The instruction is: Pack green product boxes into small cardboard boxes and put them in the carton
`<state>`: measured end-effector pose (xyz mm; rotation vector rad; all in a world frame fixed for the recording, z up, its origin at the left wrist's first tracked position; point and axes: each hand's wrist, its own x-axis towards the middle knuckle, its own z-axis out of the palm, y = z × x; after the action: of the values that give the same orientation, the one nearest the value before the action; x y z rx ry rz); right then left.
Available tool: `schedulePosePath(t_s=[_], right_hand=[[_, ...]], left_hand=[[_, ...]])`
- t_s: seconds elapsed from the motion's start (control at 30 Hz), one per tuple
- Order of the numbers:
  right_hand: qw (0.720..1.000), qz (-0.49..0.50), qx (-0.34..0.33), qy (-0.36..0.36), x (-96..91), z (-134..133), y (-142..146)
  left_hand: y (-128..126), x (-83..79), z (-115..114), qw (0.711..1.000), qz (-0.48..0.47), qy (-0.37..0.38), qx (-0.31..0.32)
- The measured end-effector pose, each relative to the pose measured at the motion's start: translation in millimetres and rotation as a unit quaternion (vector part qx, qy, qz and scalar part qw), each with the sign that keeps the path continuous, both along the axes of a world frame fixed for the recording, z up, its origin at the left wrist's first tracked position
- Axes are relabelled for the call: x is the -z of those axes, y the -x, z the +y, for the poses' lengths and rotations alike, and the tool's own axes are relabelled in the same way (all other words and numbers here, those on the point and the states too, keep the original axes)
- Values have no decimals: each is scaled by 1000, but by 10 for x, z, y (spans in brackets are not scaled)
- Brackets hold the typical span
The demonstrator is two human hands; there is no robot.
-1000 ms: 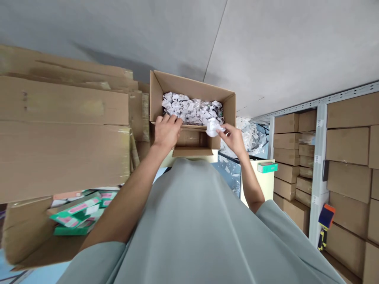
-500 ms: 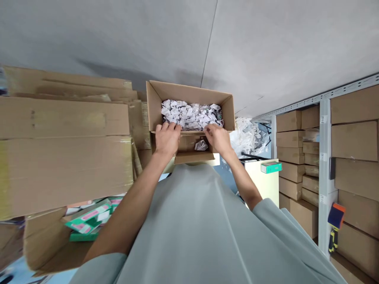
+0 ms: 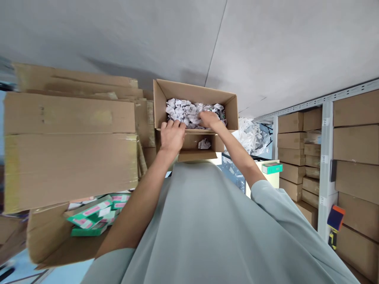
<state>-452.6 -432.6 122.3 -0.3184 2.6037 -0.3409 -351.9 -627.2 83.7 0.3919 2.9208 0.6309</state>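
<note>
An open cardboard box (image 3: 197, 90) filled with crumpled white paper (image 3: 180, 110) stands in front of me, with some clear plastic film (image 3: 199, 106) among the paper. My left hand (image 3: 172, 136) is closed over the near rim of this box, its fingers hooked inside. Reaching over the same rim, my right hand (image 3: 209, 119) has its fingers bunched together in the paper, the tips partly hidden. Nearer to me, a smaller open cardboard box (image 3: 197, 154) holds a single crumpled paper wad (image 3: 204, 144).
Flattened cardboard (image 3: 71, 161) is stacked at left, above an open carton (image 3: 44, 236) with green-and-pink packages (image 3: 91, 215). Shredded white paper (image 3: 248, 136) lies right of the box. A green small box (image 3: 272, 168) sits near shelving (image 3: 327, 150) stacked with cartons (image 3: 355, 142).
My right hand has moved from the near rim into the paper inside the box. The left hand stays on the rim. The whole view has shifted slightly.
</note>
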Motion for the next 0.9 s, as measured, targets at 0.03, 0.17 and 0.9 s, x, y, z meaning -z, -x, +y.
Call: schedulePosePath(t_s=[0.03,0.17,0.9], right_hand=[[999,-7,-25,-21,-72,70,2],[999,43,-15,-9,-445,416,-213],[996,33,52,68,-273,311,-1198]], left_hand=[[2,-9,2,1000,-7,0,-1],[2,-51,9,999,-41,8,-2],[-5,3,-8,1000,-3,20,-1]])
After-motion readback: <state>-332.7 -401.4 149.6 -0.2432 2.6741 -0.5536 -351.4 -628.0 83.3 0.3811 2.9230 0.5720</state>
